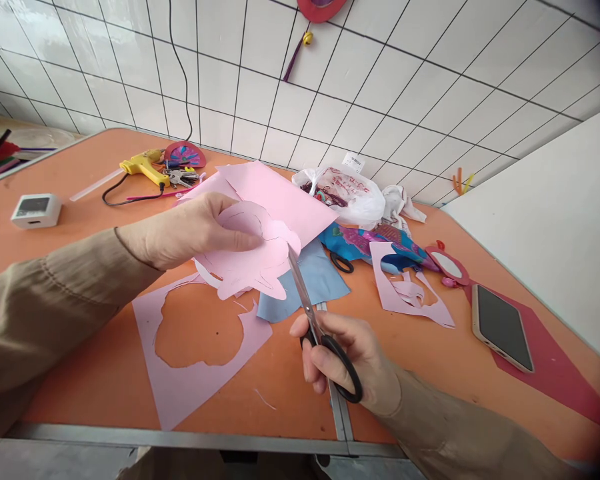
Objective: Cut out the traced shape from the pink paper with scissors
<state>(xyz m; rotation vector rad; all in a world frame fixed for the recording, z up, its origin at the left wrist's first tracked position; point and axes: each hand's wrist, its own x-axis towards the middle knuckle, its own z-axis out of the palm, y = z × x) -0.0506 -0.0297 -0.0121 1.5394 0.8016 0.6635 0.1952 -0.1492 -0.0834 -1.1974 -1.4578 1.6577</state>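
Note:
Between thumb and fingers, my left hand grips a pink paper cutout with a wavy edge and thin drawn lines. My right hand has its fingers in the black handles of a pair of scissors. The blades point up and away, and their tips meet the cutout's right edge. Under my hands lies a pink sheet with a large hole cut out. A light blue sheet sits beneath the blades, and a folded pink sheet rests behind the cutout.
At the back left are a yellow glue gun, keys and a small white device. A plastic bag and blue patterned cloth lie near the tiled wall. To the right are pink scraps and a phone on red paper.

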